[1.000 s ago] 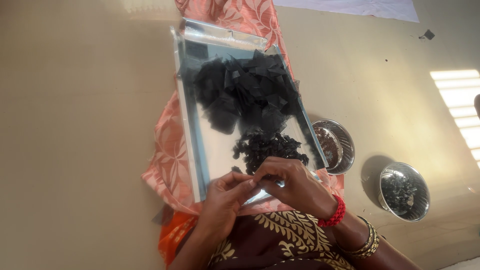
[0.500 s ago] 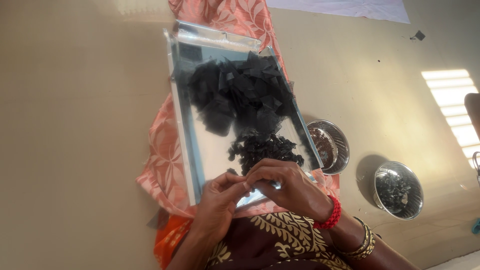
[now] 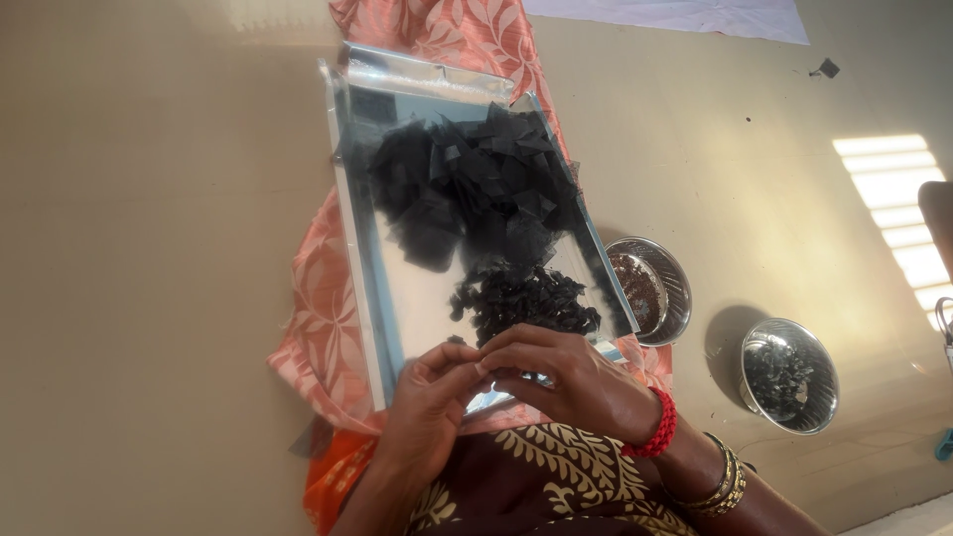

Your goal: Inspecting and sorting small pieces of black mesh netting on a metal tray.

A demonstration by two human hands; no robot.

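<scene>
Both hands, left hand [image 3: 429, 397] and right hand [image 3: 568, 372], are pinching something small, unidentifiable, at the shiny steel tray's [image 3: 359, 248] near edge.

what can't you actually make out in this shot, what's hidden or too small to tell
- Head view: whatever the left hand and right hand pinch between them; the fingers cover it.
- Near end of the shiny rectangular metal tray: hidden under both hands.
- Contents of the two round steel bowls: dark bits, too small to identify.
- Small dark scrap on the floor: too small to tell.
</scene>
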